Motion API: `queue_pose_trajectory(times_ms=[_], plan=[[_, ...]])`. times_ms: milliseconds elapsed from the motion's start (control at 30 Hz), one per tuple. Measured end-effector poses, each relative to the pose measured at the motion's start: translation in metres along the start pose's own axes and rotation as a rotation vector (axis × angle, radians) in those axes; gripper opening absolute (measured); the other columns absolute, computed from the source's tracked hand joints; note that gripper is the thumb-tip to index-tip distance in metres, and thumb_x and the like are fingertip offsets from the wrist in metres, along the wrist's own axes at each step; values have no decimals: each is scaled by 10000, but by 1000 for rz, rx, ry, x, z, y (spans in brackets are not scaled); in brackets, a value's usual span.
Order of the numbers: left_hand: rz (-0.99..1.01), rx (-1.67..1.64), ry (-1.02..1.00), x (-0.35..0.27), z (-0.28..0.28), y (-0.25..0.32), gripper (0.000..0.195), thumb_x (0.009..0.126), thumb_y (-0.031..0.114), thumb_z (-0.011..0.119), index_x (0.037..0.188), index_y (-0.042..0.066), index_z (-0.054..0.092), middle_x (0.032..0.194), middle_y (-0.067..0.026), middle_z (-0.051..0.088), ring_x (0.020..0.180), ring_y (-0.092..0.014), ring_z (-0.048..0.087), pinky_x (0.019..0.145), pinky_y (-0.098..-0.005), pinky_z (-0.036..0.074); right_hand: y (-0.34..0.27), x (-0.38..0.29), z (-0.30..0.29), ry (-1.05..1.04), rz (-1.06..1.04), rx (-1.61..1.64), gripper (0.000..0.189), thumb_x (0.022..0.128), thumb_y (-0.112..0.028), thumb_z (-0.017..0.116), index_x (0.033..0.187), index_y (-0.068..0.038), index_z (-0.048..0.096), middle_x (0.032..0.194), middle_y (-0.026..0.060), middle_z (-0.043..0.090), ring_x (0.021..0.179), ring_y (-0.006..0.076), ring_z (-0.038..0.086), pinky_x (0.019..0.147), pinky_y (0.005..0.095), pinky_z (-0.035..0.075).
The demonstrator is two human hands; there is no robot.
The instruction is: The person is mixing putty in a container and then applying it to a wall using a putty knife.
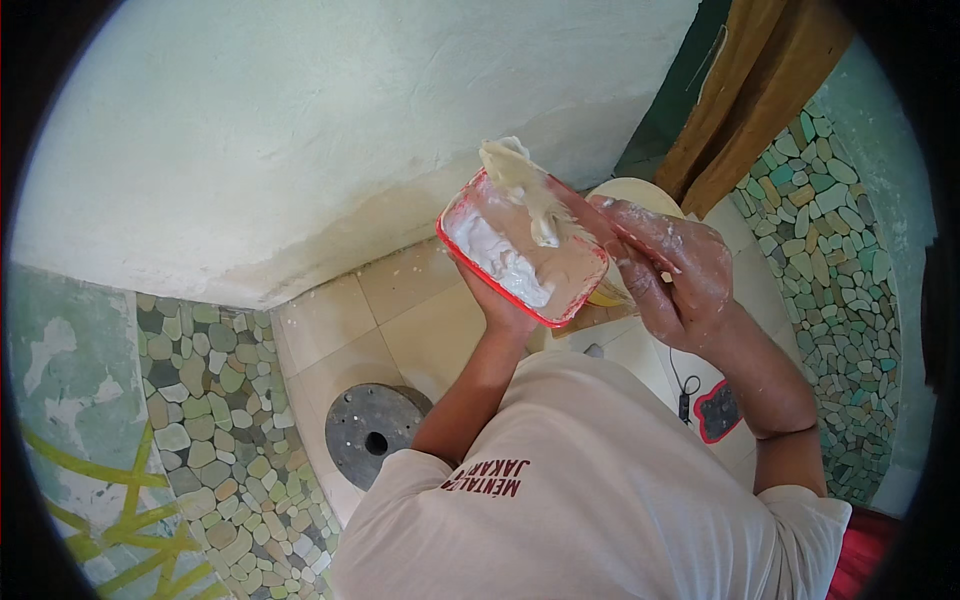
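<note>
My left hand (495, 300) holds a shallow red plastic tray (442, 234) from beneath; most of its fingers are hidden under it. White paste (499, 259) lies in a thick band along the tray's left side, with a thin smear over the rest. In my right hand (667, 262), spotted with white, is the handle of a paste-coated spreading tool (525, 184). The tool's pale blade crosses above the tray's upper side, with lumps of paste on it. Its exact kind is hard to tell.
A whitish wall (300, 135) rises in front, damp-looking near its foot. A pale bucket (637, 195) stands behind my right hand, near wooden posts (750, 112). On the tiled floor (420, 315) are a round grey spool-like object (352, 427) and a red-edged dark object (718, 412) near a cable.
</note>
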State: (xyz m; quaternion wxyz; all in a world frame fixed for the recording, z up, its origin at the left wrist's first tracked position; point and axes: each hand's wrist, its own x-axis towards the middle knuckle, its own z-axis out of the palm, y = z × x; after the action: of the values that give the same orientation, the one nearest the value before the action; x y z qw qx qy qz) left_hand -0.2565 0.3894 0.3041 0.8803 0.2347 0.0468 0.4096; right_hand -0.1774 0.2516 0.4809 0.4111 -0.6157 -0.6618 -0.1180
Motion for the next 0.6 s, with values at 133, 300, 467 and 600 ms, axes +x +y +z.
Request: queue_pose_trajectory(times_ms=[133, 300, 467, 600], plan=[[-37, -10, 27, -1, 1, 1, 544, 1024, 441, 311, 1427, 79, 349, 1379, -89, 465, 1281, -246, 464, 1093, -416, 369, 1, 1, -3, -4, -63, -46, 375, 791, 69, 586, 1166, 74, 579, 1078, 225, 682, 706, 262, 683, 593, 309, 521], [-73, -37, 24, 1, 1, 0, 584, 1015, 494, 282, 1420, 82, 368, 1367, -90, 482, 1271, -254, 475, 1096, -417, 366, 1, -1, -3, 46, -108, -82, 360, 794, 72, 606, 1154, 77, 585, 1063, 225, 685, 671, 246, 673, 572, 301, 509], [-109, -109, 33, 1, 1, -1, 601, 1010, 517, 272, 1411, 84, 388, 1361, -96, 493, 1267, -262, 480, 1096, -421, 367, -2, -2, -6, 69, -72, -63, 404, 787, 23, 638, 1187, 57, 598, 1059, 184, 678, 660, 273, 634, 587, 346, 502], [-110, -106, 24, 0, -5, -2, 603, 1010, 516, 272, 1416, 85, 383, 1372, -96, 487, 1278, -265, 474, 1102, -423, 362, -4, 0, -9, 41, -100, -70, 334, 811, 81, 636, 1141, 75, 584, 1042, 234, 688, 665, 241, 678, 552, 294, 497]])
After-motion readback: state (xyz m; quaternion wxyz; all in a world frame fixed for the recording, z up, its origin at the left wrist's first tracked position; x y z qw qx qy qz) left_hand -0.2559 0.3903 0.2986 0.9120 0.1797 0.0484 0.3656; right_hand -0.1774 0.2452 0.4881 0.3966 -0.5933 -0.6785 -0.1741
